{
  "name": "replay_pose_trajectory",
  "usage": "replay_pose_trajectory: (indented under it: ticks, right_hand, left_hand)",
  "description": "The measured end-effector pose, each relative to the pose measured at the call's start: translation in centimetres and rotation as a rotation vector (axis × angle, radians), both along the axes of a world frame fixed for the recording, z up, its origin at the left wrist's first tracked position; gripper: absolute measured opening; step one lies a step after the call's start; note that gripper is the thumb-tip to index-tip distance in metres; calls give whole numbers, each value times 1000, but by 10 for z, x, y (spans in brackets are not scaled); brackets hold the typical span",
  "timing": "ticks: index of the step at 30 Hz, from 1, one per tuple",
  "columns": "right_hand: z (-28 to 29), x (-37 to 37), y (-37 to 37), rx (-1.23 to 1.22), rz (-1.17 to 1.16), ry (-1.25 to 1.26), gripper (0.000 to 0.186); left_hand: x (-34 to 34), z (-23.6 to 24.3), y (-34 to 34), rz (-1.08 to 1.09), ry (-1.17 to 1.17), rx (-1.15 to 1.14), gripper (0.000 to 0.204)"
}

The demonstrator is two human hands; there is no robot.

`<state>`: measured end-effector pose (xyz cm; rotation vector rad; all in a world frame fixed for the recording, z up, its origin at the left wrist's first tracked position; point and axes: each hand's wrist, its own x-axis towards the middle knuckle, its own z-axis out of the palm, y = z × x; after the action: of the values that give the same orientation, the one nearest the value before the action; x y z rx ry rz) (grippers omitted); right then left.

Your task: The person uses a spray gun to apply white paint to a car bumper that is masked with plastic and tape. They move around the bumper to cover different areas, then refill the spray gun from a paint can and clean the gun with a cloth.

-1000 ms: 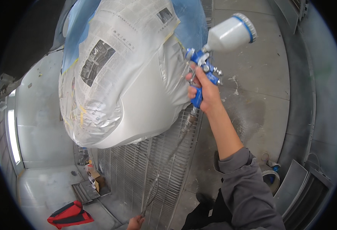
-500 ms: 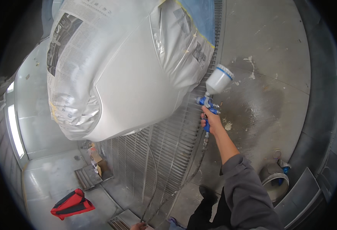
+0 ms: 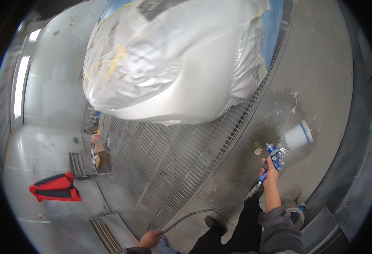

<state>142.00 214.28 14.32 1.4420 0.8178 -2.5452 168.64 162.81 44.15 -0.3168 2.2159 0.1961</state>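
My right hand (image 3: 271, 174) grips a blue-handled paint spray gun (image 3: 275, 155) with a white cup (image 3: 297, 136) on it. The gun is held over the floor, apart from the white car panel (image 3: 203, 80) ahead and to the left. Newspaper and filmy masking (image 3: 131, 76) wrap the bodywork around that panel. From the gun's handle a dark air hose (image 3: 203, 210) runs across to my left hand (image 3: 151, 239). At the lower edge, that hand is closed around the hose.
Slatted metal floor grating (image 3: 152, 152) stretches under and in front of the car. A red and black cloth item (image 3: 55, 187) lies at the left. Beyond the grating's left side are a cardboard box (image 3: 98, 146) and small containers. A round bucket (image 3: 297, 216) stands by my right arm.
My right hand has drawn the spray gun back and right, away from the car. My left hand has come further into view with the hose. The view has turned, shifting the car right.
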Motion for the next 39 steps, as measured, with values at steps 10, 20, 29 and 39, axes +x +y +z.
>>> replay_pose_trajectory:
  ticks: [10,20,29,39]
  right_hand:
    - [247,119,18,578,-225,261,31]
    - [376,300,-127,1042,-118,332,18]
    - [352,342,-234,822,-315,217,13]
    - [358,224,-455,845,-113,318,14]
  left_hand:
    - [68,-34,-65,-15,425,257,36]
    - [147,-2,-153,-167,747,421,31]
    - [191,78,-261,-47,881,357,25]
    - [183,72,-424,16,913,319,27]
